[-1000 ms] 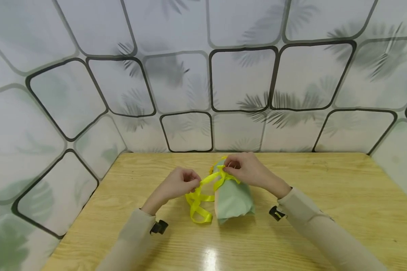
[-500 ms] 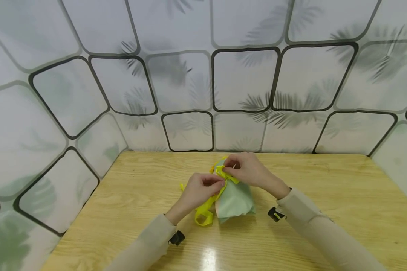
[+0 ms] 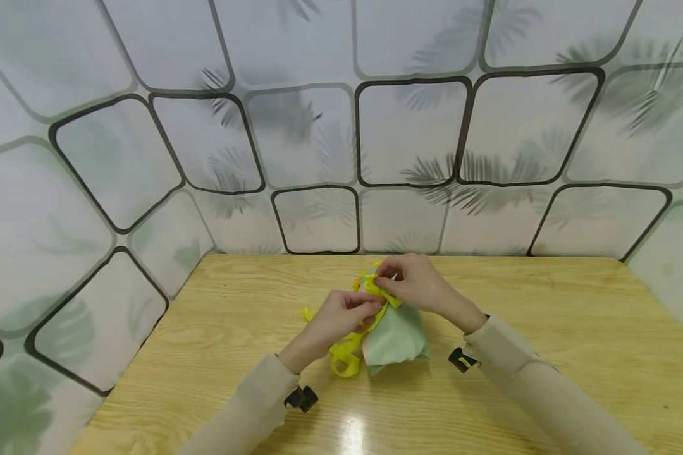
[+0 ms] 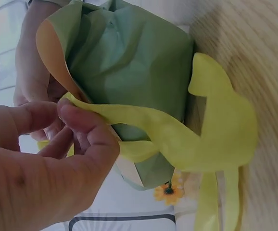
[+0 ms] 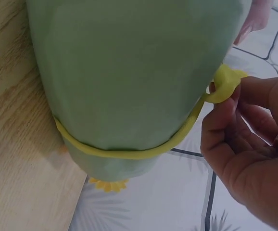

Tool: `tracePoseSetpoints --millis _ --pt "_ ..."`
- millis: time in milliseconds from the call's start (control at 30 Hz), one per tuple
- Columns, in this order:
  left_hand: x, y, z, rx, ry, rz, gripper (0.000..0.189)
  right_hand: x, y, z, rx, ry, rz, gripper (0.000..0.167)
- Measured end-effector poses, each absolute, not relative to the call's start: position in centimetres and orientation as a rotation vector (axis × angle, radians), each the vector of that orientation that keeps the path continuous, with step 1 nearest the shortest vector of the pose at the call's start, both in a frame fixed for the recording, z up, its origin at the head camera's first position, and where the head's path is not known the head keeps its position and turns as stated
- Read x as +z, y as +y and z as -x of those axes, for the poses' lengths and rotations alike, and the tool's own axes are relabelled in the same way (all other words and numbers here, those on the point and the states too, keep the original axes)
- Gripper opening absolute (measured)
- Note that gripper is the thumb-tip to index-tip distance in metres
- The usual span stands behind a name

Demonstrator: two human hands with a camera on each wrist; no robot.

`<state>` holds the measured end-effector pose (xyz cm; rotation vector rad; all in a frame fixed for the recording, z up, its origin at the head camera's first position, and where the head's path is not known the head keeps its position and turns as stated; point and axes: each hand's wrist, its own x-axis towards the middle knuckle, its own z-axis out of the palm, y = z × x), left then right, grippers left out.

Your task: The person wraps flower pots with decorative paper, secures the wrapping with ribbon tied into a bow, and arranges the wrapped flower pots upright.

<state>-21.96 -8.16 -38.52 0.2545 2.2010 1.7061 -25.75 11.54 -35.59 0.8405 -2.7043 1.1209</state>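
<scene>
We find a green paper bundle (image 3: pixel 395 332) lying on the tabletop (image 3: pixel 546 354), a yellow ribbon (image 3: pixel 346 354) looped round it. The left hand (image 3: pixel 341 319) pinches one ribbon strand between its fingers (image 4: pixel 76 113); the right hand (image 3: pixel 412 284) pinches the ribbon at the bundle's top.

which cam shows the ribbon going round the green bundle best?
Right wrist: the ribbon runs as a clear band round the green bundle, up to where the right hand pinches it. Left wrist shows loose loops pinched by the left hand, not the wrap. Head view shows the ribbon small and partly hidden by both hands.
</scene>
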Motion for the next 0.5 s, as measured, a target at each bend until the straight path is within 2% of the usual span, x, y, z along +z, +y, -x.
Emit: tracePoseSetpoints --millis 500 --pt "-38.51 -7.84 22.11 1.925 1.870 -0.098 0.034 -35.51 11.68 25.83 1.128 -2.730 -0.830 0.008"
